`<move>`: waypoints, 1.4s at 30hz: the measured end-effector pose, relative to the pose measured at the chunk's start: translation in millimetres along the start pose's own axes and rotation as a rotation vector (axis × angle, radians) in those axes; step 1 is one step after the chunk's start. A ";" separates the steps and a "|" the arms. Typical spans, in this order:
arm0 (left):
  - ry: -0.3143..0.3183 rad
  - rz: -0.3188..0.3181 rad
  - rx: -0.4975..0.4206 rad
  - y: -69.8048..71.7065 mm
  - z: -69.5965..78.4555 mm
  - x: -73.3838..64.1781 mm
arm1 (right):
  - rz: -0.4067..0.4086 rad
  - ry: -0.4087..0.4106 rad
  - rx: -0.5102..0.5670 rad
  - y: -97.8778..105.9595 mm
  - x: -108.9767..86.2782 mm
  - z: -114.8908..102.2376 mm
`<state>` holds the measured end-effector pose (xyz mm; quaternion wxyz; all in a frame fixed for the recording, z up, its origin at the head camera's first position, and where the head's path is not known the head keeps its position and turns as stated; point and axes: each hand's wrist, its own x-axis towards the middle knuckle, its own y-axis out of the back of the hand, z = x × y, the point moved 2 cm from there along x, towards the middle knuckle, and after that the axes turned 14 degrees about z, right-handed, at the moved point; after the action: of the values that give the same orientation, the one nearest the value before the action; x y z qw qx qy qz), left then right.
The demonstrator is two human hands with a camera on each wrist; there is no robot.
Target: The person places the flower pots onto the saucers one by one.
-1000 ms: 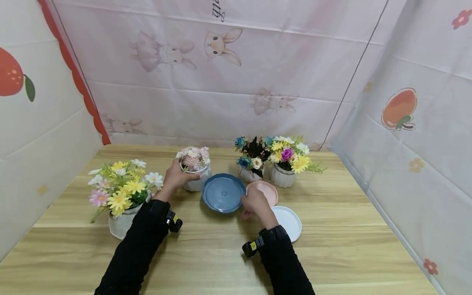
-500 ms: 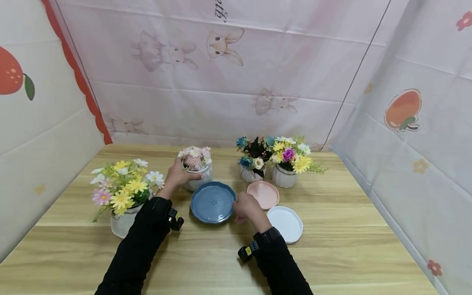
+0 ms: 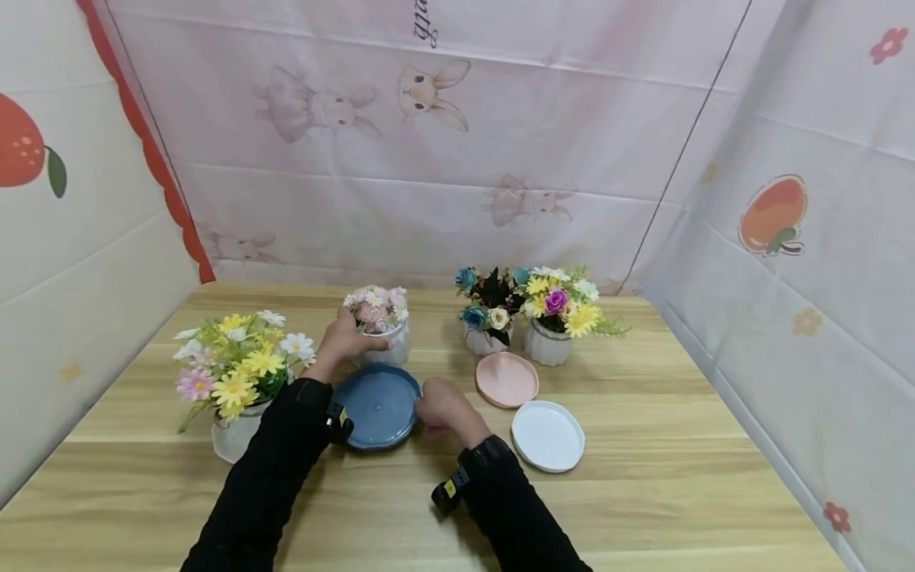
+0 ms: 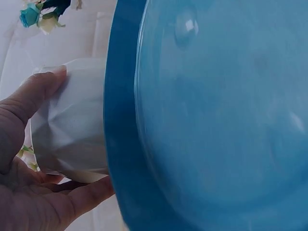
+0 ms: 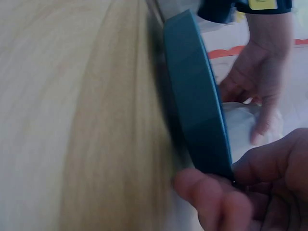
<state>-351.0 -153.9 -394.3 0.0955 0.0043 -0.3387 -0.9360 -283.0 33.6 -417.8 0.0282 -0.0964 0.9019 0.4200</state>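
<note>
Two arms reach forward in black sleeves (image 3: 253, 477), and both hands are busy! The left hand (image 3: 346, 338) has its thumb on one side of a white pot (image 3: 396, 347) and its fingers round the other, gripping it upright, pink flowers (image 3: 373, 311) on top. Over to the right hand (image 3: 449, 407): thumb and curled fingers pinch the right rim of the blue plate (image 3: 379, 407), which sits just in front of that pot; whether the two touch, I can't tell. Glossy face on that plate, faceted outer wall, and the pot shows angular facets too. Underneath, streaky wood grain across the table (image 3: 665, 492). A strip of wood separates the right hand from the smooth pink plate (image 3: 507, 380), with the white plate (image 3: 548, 436) just beside it, nearer the person. Left side's tight: yellow flowers (image 3: 246, 367) crowd the left sleeve.
</note>
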 end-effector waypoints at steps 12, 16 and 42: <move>0.000 0.012 -0.029 -1.0 3.9 -1.9 | -0.036 -0.070 -0.008 -13.5 14.2 -10.9; 0.011 0.001 -0.003 -2.1 4.9 0.4 | -0.048 -0.103 0.032 -12.3 14.4 -8.5; -0.024 0.165 -0.031 -6.6 -11.5 4.7 | -0.049 -0.137 0.192 -14.5 11.8 0.5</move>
<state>-355.9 -157.1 -407.1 0.1682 -0.0362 -0.3247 -0.9300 -291.8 23.1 -430.6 0.1091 -0.0866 0.9313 0.3366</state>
